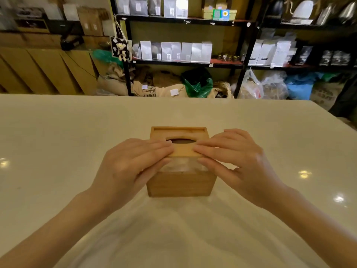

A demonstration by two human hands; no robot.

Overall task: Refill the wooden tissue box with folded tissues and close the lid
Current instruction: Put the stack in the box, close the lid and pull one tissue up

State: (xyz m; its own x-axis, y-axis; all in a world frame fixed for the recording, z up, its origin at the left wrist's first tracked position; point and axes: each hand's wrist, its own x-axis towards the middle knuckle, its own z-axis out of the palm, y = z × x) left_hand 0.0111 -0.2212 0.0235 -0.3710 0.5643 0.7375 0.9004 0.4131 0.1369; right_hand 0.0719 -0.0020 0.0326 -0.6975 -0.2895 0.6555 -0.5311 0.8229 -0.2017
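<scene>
Left hand (127,161), right hand (238,159), one lid (183,151)

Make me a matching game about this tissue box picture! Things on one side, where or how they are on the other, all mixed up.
Things:
1 lid
2 tissues
3 table
4 left hand

States:
a glossy, under the box
b fingers flat on the lid
c partly covering the box
d white, showing in the near gap

Pairs: 1-c, 2-d, 3-a, 4-b
</scene>
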